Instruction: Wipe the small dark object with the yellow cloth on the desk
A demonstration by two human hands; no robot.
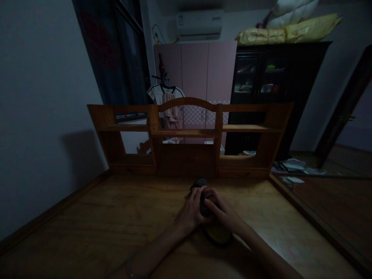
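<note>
Both of my hands meet at the middle of a wooden desk (116, 217). My left hand (190, 211) and my right hand (222, 211) are closed together around a small dark object (203, 205), too dim to name. A dark rounded piece (199, 182) pokes out just beyond the fingers. Under my right wrist lies a dark oval thing with a yellowish top (217, 234). A thin bracelet circles my left forearm (130, 267).
A wooden shelf unit (186, 131) stands along the desk's back edge. Behind it are a pink wardrobe (203, 69), a dark glass-door cabinet (261, 81) with bedding on top, hanging clothes (170, 104) and papers on the floor (290, 166). A wall is at the left.
</note>
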